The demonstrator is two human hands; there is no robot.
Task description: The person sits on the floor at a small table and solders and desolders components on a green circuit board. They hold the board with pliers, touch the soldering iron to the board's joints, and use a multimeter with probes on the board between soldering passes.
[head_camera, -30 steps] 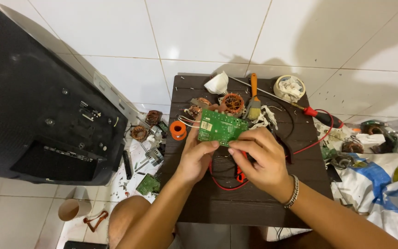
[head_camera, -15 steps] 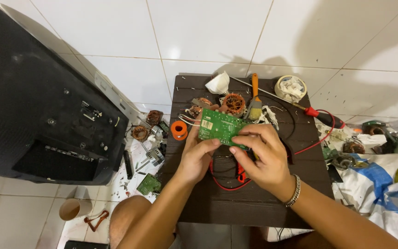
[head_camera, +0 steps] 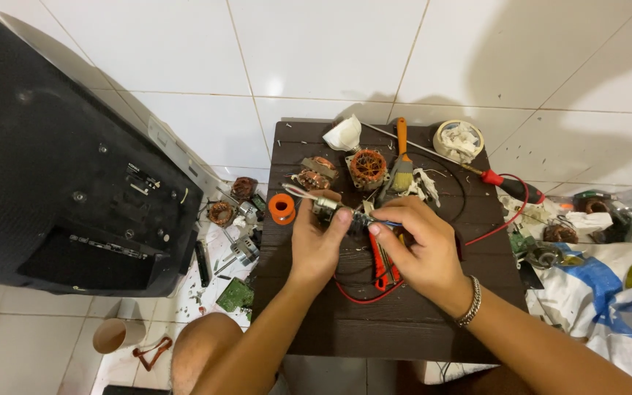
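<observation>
Both hands meet over the middle of a small dark brown table (head_camera: 404, 329) with a ribbed, slatted top. The left hand (head_camera: 316, 245) is curled around a small circuit board (head_camera: 334, 211) seen nearly edge-on, with metal parts and fine wires showing along it; the thumb is pressed against its near side. The right hand (head_camera: 418, 245) pinches the board's right end between thumb and forefinger, the other fingers folded. The board is held just above the tabletop.

Behind the hands lie a copper-wound motor stator (head_camera: 368, 168), a paintbrush (head_camera: 401, 157) with an orange handle and pale bristles, and an orange spool (head_camera: 281, 208). A roll of cream tape (head_camera: 459, 140) sits at the far right corner. A red wire (head_camera: 360, 296) loops below the hands. A large black matt panel (head_camera: 60, 168) leans at the left on glossy white floor tiles (head_camera: 316, 58).
</observation>
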